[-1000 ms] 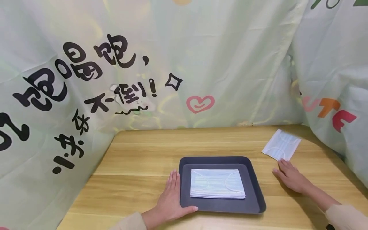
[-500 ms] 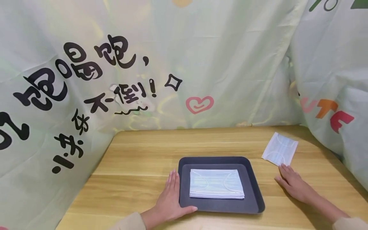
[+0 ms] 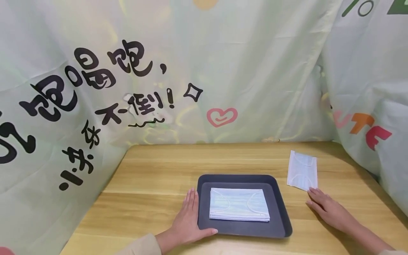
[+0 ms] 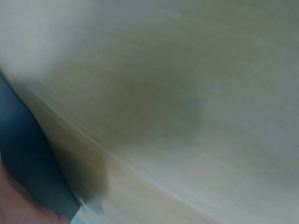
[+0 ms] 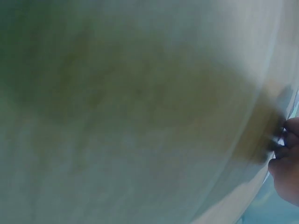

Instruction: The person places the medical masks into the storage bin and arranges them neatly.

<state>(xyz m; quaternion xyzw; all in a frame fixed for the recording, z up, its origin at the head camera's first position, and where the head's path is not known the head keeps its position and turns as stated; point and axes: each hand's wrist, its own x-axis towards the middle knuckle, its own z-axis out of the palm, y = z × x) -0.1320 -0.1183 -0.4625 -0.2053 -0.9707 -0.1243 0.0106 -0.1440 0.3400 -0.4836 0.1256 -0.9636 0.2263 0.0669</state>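
A dark grey tray sits on the wooden table, holding a neat stack of light blue face masks. My left hand lies along the tray's left side with straight fingers, its thumb reaching over the front left corner. The left wrist view shows part of that hand beside the tray's dark wall. To the right of the tray, a single face mask lies flat. At its near right corner are the fingertips of my right hand, fingers extended low over the table; the right wrist view catches only some fingers.
The wooden table ends at the back against a pale printed curtain with black lettering and a pink heart. More of this curtain hangs along the left and right sides.
The single mask has slid left and toward me, turning so that its long sides stand more upright in view. My right hand has drawn nearer with it. The left hand and tray hold their place.
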